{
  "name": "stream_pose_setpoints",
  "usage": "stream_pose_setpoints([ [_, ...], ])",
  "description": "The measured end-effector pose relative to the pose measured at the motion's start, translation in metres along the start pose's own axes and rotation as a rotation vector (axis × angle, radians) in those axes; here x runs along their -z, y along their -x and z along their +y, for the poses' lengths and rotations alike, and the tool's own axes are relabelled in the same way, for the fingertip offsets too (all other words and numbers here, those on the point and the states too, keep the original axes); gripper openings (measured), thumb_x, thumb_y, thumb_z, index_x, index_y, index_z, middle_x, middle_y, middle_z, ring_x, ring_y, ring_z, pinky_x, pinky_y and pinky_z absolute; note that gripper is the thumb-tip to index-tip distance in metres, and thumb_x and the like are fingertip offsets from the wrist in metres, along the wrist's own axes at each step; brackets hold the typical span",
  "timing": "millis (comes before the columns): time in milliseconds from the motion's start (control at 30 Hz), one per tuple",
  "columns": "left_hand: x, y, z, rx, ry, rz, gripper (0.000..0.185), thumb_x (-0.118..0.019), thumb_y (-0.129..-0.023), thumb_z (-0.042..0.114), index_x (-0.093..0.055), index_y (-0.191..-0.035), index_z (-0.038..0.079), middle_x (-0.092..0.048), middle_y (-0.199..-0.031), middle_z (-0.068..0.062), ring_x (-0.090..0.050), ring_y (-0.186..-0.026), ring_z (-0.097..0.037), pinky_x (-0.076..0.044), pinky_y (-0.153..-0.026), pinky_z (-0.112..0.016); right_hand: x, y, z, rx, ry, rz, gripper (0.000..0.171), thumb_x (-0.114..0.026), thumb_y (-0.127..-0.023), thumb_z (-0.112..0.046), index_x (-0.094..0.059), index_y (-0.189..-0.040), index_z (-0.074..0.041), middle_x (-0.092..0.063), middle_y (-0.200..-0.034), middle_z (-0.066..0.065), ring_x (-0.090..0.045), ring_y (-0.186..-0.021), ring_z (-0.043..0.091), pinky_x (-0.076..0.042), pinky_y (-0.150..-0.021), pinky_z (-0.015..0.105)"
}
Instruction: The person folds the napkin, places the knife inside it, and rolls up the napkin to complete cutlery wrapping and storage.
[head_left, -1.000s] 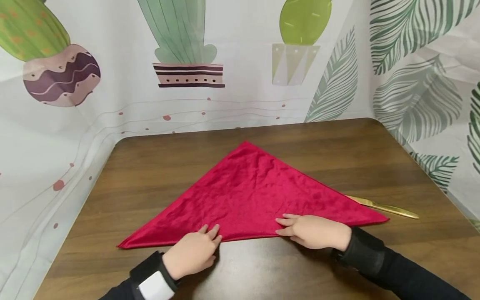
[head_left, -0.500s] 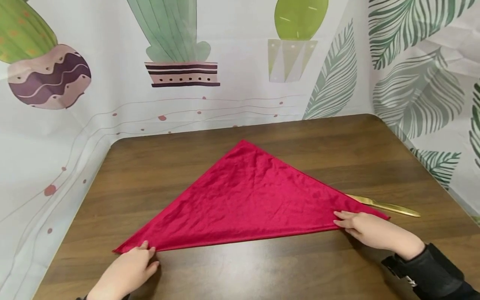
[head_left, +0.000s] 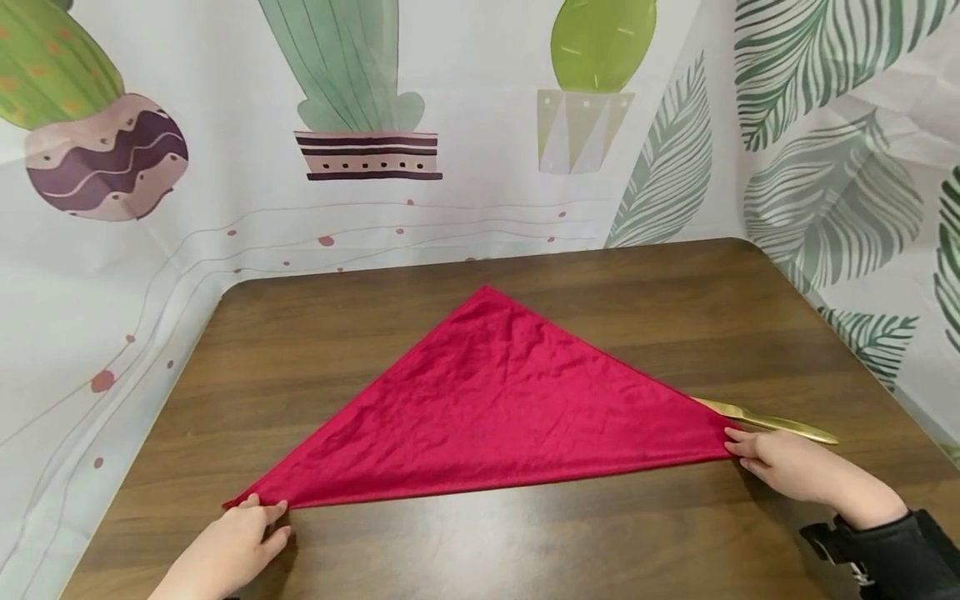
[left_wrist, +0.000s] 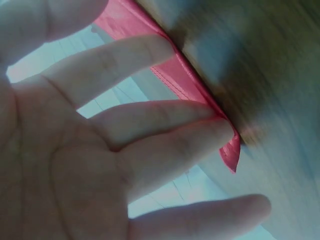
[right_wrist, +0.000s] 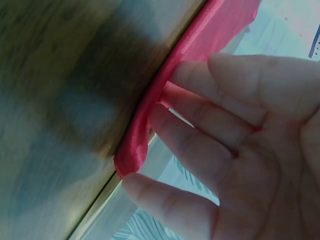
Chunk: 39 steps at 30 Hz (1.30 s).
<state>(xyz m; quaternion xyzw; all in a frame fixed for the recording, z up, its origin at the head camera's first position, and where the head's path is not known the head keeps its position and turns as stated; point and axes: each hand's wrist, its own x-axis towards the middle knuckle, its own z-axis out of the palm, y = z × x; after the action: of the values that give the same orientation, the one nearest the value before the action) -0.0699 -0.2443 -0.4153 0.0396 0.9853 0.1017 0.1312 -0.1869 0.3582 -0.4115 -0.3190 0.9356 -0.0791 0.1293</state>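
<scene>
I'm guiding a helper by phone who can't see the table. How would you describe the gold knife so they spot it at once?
Start from the brown wooden table and the red cloth folded into a triangle in its middle. Follow the cloth to its right-hand corner, where the right hand rests. The gold knife lies flat just beyond, one end tucked under the cloth: the only shiny metal thing there.

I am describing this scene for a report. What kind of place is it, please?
Probably an indoor tabletop set for handwork: a brown wooden table walled by a cactus-and-leaf printed curtain, with a folded red cloth and a gold knife on it.
</scene>
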Motion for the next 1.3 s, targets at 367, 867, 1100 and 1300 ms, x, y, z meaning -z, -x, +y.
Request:
stream_pose_setpoints([
  [367, 0.007, -0.004, 0.001, -0.023, 0.007, 0.024, 0.031, -0.064, -0.077, 0.014, -0.062, -0.096, -0.010, -0.061, -0.092, -0.022, -0.057, -0.089, -0.037, -0.044, -0.075, -0.047, 0.005, -0.009, 0.002, 0.030, -0.012, 0.026, 0.024, -0.061, -0.077, -0.002, -0.064, -0.098, 0.008, -0.055, -0.107, 0.028, -0.054, -0.094, 0.042, -0.045, -0.075, 0.045],
  [867, 0.014, -0.019, -0.007, -0.040, 0.024, 0.090, 0.020, -0.060, -0.076, 0.011, -0.048, -0.061, 0.011, -0.034, -0.050, 0.004, -0.032, -0.048, -0.012, -0.031, -0.047, -0.028, 0.015, -0.035, 0.004, 0.057, -0.007, 0.036, 0.021, -0.060, -0.076, 0.001, -0.065, -0.096, 0.007, -0.056, -0.103, 0.030, -0.057, -0.091, 0.039, -0.046, -0.074, 0.043],
  [1100, 0.016, -0.017, -0.010, -0.017, 0.029, 0.041, 0.031, -0.062, -0.077, 0.012, -0.062, -0.099, -0.009, -0.063, -0.081, -0.015, -0.048, -0.062, -0.016, -0.042, -0.060, -0.035, 0.015, -0.035, 0.005, 0.037, -0.016, 0.145, 0.016, -0.061, -0.077, -0.003, -0.066, -0.091, 0.003, -0.063, -0.091, 0.018, -0.060, -0.083, 0.029, -0.047, -0.070, 0.040],
  [1300, 0.022, -0.016, -0.022, -0.029, 0.034, 0.114, 0.022, -0.061, -0.078, 0.013, -0.065, -0.094, -0.001, -0.063, -0.083, -0.010, -0.055, -0.070, -0.019, -0.046, -0.064, -0.038, 0.024, -0.026, 0.012, -0.172, 0.010, 0.265, 0.004, -0.064, -0.074, -0.005, -0.060, -0.074, -0.007, -0.058, -0.069, 0.000, -0.053, -0.060, 0.015, -0.043, -0.052, 0.036],
])
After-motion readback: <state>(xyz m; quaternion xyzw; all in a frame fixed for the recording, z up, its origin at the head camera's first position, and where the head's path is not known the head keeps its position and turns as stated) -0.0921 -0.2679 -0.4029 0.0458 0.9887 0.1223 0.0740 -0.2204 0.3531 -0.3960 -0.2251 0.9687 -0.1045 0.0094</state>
